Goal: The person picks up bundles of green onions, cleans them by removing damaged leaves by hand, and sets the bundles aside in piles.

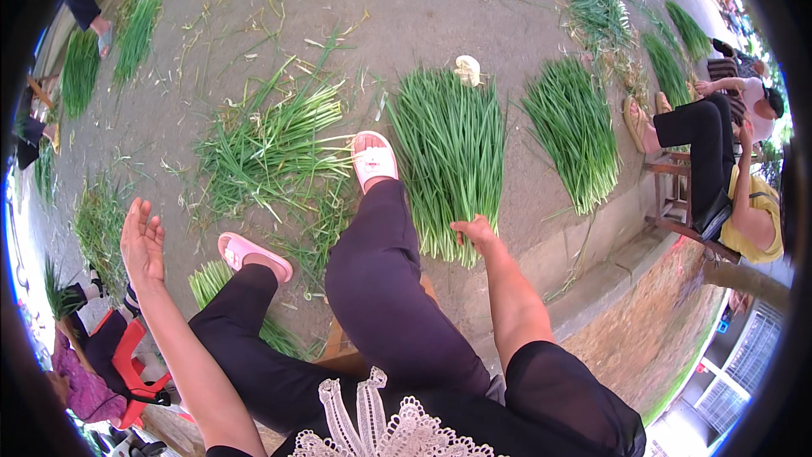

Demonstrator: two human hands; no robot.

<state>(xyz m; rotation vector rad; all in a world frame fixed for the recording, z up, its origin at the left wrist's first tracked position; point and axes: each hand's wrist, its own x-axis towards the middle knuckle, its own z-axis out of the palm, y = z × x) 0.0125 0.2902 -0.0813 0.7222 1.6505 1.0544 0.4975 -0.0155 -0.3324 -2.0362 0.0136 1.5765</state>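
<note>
A thick, neatly laid bundle of long green chives (448,148) lies on the ground in front of me, pale stalk ends toward me. My right hand (478,234) is at those pale ends, with a finger stretched out over them and nothing seen lifted in it. Held up at the left, away from the plants, my left hand (144,245) has its palm showing and its fingers apart, holding nothing. Between my feet and beyond them spreads a looser, messier heap of chives (271,148), its pale ends pointing right.
Another chive bundle (575,131) lies to the right, near a person seated on a wooden chair (672,195). A pale crumpled lump (467,70) rests at the large bundle's far end. Leaf scraps litter the pavement. At lower left, another person sits by a red chair (131,368).
</note>
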